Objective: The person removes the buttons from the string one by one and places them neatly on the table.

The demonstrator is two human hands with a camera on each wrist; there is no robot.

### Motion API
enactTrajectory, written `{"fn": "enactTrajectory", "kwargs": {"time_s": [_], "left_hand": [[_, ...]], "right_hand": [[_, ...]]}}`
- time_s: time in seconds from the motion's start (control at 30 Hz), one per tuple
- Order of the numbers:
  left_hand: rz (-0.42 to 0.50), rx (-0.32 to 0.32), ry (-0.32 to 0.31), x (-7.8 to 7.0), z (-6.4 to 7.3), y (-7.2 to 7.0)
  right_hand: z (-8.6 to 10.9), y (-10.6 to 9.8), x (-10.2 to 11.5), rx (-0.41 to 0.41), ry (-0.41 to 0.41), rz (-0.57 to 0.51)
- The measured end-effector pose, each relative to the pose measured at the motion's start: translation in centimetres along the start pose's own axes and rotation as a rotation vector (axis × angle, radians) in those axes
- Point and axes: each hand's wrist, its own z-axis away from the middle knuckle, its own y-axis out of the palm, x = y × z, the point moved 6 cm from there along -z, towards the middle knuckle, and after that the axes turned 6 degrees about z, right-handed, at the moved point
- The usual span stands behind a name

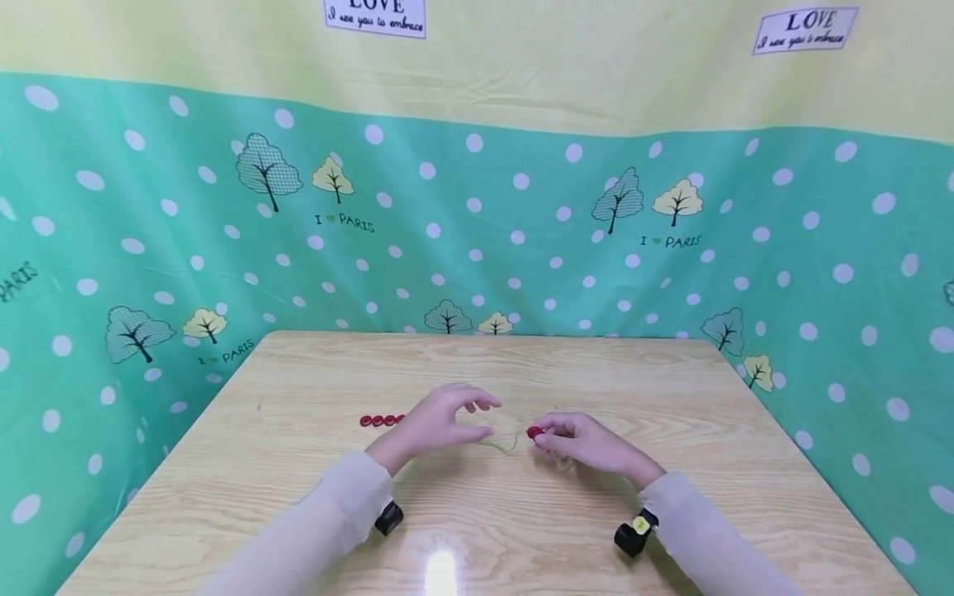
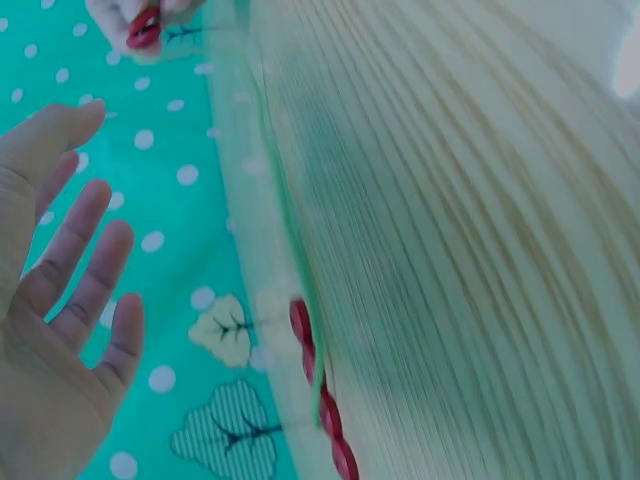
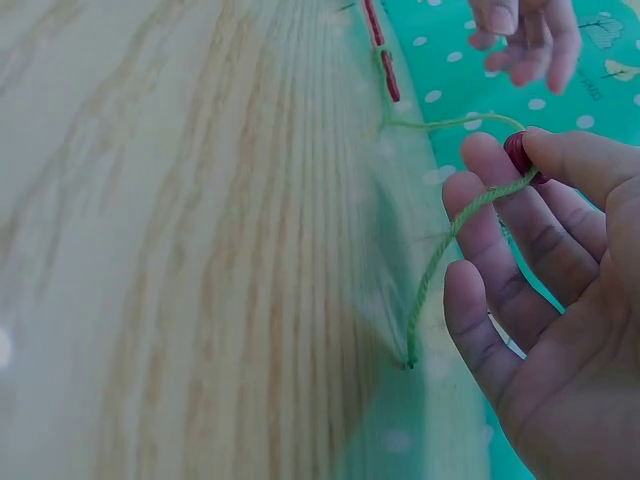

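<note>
Between its thumb and forefinger, my right hand (image 1: 589,441) pinches red, round, button-like pieces (image 3: 516,155) that look stacked together. A green string (image 3: 450,233) runs by or through them; one end hangs below the palm and the other part stretches toward the left side. My left hand (image 1: 445,420) hovers over the table with spread, relaxed fingers and holds nothing. Several more red button-like pieces (image 1: 378,420) lie in a row at its left, partly hidden behind that hand in the head view. In the left wrist view the string (image 2: 283,200) reaches down to this row (image 2: 331,410).
A wood-grain table (image 1: 477,364) carries everything. Behind and beside it hangs a green and yellow curtain (image 1: 477,223) with dots and trees. Black wrist cameras sit under the left (image 1: 389,518) and right (image 1: 632,540) sleeves. Light glares off the table's front.
</note>
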Motion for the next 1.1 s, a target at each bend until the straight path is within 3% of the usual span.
{"fn": "enactTrajectory", "kwargs": {"time_s": [0.13,0.3,0.57,1.1], "left_hand": [[0.010,0.012,0.003,-0.7,-0.9,1.1],[-0.066,0.020,0.029,-1.6,-1.7,2.3],[-0.142,0.045,0.011,-2.0,-2.1,3.6],[-0.188,0.001,0.093,-2.6,-2.4,3.4]], "right_hand": [[-0.1,0.1,0.4,0.010,-0.005,-0.001],[-0.4,0.2,1.0,0.019,-0.022,-0.023],[-0.4,0.5,1.5,0.027,-0.049,-0.053],[-0.7,1.0,1.6,0.062,-0.083,-0.106]]}}
